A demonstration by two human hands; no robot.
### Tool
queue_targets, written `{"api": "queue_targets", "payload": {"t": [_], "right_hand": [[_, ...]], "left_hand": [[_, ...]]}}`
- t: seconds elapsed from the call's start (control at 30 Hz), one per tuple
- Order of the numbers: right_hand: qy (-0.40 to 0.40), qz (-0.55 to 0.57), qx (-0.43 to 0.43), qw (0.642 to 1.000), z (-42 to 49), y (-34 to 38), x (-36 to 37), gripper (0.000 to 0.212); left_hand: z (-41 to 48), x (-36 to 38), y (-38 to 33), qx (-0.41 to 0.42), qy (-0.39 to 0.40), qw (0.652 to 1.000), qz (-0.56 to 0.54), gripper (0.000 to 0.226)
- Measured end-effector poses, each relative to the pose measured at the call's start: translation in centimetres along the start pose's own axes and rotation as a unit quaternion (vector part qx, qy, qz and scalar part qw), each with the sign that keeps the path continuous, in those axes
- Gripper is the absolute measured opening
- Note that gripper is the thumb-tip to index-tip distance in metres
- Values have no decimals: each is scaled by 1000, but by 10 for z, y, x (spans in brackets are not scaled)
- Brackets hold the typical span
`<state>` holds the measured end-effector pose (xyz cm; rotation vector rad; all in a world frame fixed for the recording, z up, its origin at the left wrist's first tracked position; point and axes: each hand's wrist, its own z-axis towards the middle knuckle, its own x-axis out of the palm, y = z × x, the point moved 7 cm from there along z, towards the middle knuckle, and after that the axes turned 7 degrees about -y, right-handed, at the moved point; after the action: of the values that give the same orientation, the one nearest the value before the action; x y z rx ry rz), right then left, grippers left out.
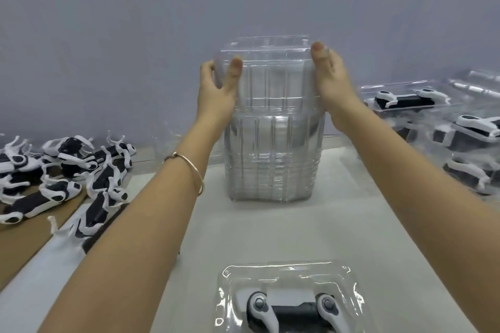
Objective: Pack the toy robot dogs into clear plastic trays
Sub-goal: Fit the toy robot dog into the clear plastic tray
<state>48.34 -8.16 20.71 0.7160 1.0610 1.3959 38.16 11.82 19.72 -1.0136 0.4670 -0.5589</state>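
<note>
We're at the stack of clear plastic trays (273, 154), standing tall in the middle of the white table (273, 235), just in front of the grey wall (135, 35). Both hands are up at the top tray (267, 59) – the left hand (216, 92) pinches its left edge, thumb in front and fingers behind, and the right hand (332, 81) clasps the right edge the same way, thumb along the corner. We cannot tell whether one tray or several sit in that grasp.

A gold bangle (189, 167) circles the left wrist.

Nearest us, at the bottom edge of the view, lies a filled tray (286, 274) with a toy robot dog (292, 311) on its back inside. Between it and the stack we have a bare stretch of table.

To the left, loose robot dogs (65, 170) sprawl in a heap, some on brown cardboard (24, 238), some over its edge onto the table. On the right, well apart from the stack, packed trays (443, 127) are piled up – a clear lane runs on either side of the stack.
</note>
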Motion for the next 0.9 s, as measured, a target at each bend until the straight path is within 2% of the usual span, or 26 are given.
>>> {"api": "queue_targets", "payload": {"t": [0.17, 0.23, 0.3, 0.33, 0.43, 0.53, 0.63, 0.8, 0.9], "right_hand": [[-3, -39, -4, 999, 0, 1, -1, 70], [-29, -57, -9, 998, 1, 2, -11, 44], [-56, -86, -21, 994, -1, 3, -18, 38], [-55, -95, -26, 994, -3, 2, -18, 40], [-20, -152, -13, 988, -10, 1, -8, 77], [-34, -192, -23, 980, -9, 9, -5, 70], [-99, -181, -59, 977, -9, 19, -16, 53], [-159, -114, -67, 978, -30, 9, -26, 79], [-174, -63, -46, 982, -32, -2, -18, 73]], "left_hand": [[-11, 0, -2, 13, -16, 1000, 16, 51], [-15, 0, -4, 29, -13, 999, 16, 52], [-17, -1, -7, 42, -8, 999, 25, 50], [-16, -1, -6, 41, -5, 999, 32, 48], [-18, -4, 10, -2, 3, 999, 39, 44], [-22, -3, 18, -11, 14, 999, 26, 38], [-22, 1, 1, 37, 22, 999, -27, 30], [-14, 1, -1, 50, 39, 998, -15, 40], [-19, 0, 8, 49, 45, 998, 9, 37]]}}
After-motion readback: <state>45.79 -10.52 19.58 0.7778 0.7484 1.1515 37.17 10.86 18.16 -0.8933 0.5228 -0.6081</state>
